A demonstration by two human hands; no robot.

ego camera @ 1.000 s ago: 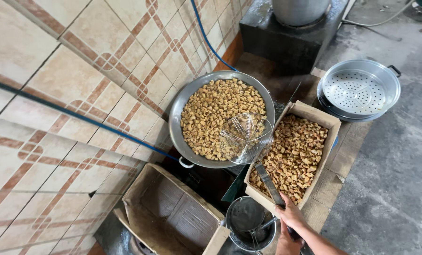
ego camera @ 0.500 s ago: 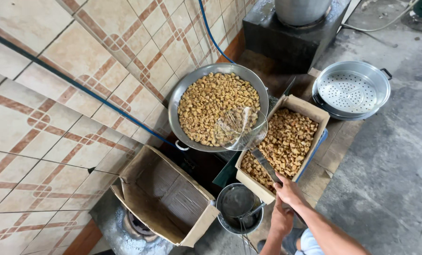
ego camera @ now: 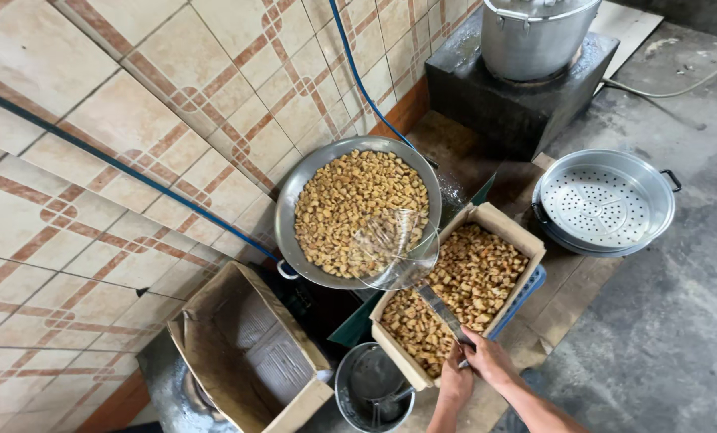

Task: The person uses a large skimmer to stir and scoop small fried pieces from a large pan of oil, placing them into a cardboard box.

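- Head view, grip: both your hands are closed round the handle of the skimmer [ego camera: 396, 250], left hand [ego camera: 454, 383] lower on the shaft, right hand [ego camera: 490, 359] just above it at about 1 o'clock from the left. Your fingers wrap the handle fully; nothing else is in either hand.
- Head view, the skimmer: its wire basket hangs at 11 o'clock from your hands, over the near rim of the wok [ego camera: 358, 212]. The mesh looks empty or nearly so; I cannot tell whether it touches the fried pieces [ego camera: 350, 200].
- Head view, what has changed: across the last second the basket has stayed at that same rim of the wok, while your arms now show less in the picture and the camera has swung so more of the stove and pot [ego camera: 535, 32] shows at 12 o'clock. That reads as a pause at the wok, with no load lifted.
- Head view, surroundings: the filled box [ego camera: 494, 220] lies just right of the wok, under the handle. An empty box [ego camera: 246, 353] sits at 9 o'clock from your hands, a bucket [ego camera: 374, 389] just left of them, a steamer tray [ego camera: 603, 200] at 2 o'clock.
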